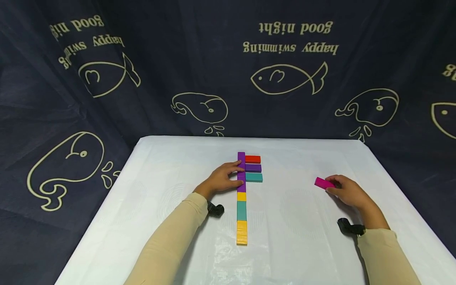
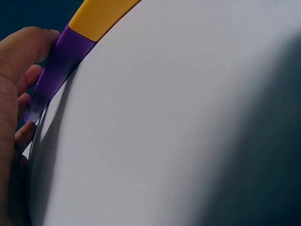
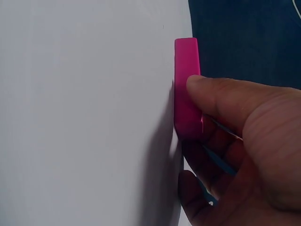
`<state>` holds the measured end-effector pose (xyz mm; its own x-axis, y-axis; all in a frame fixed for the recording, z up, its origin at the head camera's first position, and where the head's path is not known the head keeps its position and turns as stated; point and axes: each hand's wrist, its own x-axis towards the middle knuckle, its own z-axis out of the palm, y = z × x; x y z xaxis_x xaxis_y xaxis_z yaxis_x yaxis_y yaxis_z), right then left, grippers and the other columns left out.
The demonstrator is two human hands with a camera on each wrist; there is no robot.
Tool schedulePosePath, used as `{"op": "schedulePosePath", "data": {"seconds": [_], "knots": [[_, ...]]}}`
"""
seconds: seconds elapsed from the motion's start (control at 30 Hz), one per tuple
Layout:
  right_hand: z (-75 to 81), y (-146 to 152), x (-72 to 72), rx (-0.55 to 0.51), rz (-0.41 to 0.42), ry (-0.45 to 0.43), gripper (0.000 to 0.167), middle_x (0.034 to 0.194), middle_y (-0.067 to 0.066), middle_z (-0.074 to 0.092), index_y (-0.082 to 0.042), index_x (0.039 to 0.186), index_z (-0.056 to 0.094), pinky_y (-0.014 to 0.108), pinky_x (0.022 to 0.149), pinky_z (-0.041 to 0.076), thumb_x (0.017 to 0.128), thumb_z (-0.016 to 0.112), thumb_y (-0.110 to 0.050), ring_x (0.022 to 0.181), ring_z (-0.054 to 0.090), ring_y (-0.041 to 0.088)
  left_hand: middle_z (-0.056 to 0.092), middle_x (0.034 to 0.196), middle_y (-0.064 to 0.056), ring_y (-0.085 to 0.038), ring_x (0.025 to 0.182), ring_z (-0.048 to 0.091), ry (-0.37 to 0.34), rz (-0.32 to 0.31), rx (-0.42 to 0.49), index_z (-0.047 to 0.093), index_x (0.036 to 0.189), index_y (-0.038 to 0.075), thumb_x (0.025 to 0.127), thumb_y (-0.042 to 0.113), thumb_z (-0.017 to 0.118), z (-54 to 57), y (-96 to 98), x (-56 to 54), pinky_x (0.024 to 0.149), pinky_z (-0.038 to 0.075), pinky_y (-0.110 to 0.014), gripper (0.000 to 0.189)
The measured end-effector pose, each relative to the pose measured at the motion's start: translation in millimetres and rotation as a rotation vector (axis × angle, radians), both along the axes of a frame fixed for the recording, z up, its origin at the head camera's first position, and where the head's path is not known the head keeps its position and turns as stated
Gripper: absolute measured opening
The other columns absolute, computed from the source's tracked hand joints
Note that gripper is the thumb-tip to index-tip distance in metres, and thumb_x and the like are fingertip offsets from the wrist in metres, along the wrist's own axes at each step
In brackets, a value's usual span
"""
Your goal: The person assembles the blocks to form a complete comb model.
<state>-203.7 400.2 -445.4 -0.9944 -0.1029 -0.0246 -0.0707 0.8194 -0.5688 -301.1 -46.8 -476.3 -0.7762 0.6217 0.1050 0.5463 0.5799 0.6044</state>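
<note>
My left hand (image 1: 221, 178) reaches to a straight column of blocks, its thumb and fingertips touching the purple blocks (image 1: 241, 156) in the upper part. In the left wrist view the thumb and fingers lie along the side of a purple block (image 2: 63, 59), beside a yellow block (image 2: 102, 16). To the right of the column, red (image 1: 253, 159), purple (image 1: 253, 168) and teal (image 1: 254, 177) blocks stick out sideways like rungs. Well to the right, my right hand (image 1: 348, 193) pinches a pink block (image 1: 322, 183) between thumb and fingers, low over the table.
The lower column continues with a short yellow block (image 1: 241, 196), a teal block (image 1: 241, 210) and a longer yellow block (image 1: 242, 232). All stand on a white-covered table (image 1: 295, 253). Behind it hangs a dark cloth (image 1: 228, 47) with fish and whale drawings.
</note>
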Motion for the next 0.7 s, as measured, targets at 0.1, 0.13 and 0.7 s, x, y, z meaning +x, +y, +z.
{"op": "schedulePosePath", "data": {"seconds": [0.1,0.13,0.7], "knots": [[-0.9,0.1,0.6,0.003,-0.009,0.003,0.037,0.119,0.033,0.057,0.009,0.123,0.057,0.061,0.092,0.042,0.093,0.067,-0.009,0.104,0.053,0.043,0.035,0.158,0.002,-0.023,0.144,0.032,0.006,-0.003,0.001,0.062,0.135,0.02,0.088,0.036,0.071,-0.7,0.4,-0.9,0.118,0.025,-0.042,0.051],[-1.2,0.1,0.8,0.002,-0.011,0.004,0.037,0.119,0.033,0.057,0.009,0.123,0.057,0.061,0.092,0.042,0.093,0.067,-0.009,0.104,0.053,0.043,0.035,0.158,0.002,-0.023,0.144,0.032,0.009,-0.004,-0.001,0.062,0.135,0.02,0.088,0.037,0.071,-1.0,0.5,-1.2,0.118,0.025,-0.042,0.051],[-1.1,-3.2,1.5,-0.015,-0.001,0.04,0.038,0.122,0.032,0.057,0.008,0.126,0.056,0.064,0.096,0.04,0.095,0.065,-0.012,0.109,0.053,0.045,0.036,0.158,0.002,-0.023,0.144,0.032,0.008,-0.004,0.01,0.063,0.135,0.02,0.088,0.036,0.072,-2.3,0.2,-0.9,0.118,0.025,-0.042,0.05]]}}
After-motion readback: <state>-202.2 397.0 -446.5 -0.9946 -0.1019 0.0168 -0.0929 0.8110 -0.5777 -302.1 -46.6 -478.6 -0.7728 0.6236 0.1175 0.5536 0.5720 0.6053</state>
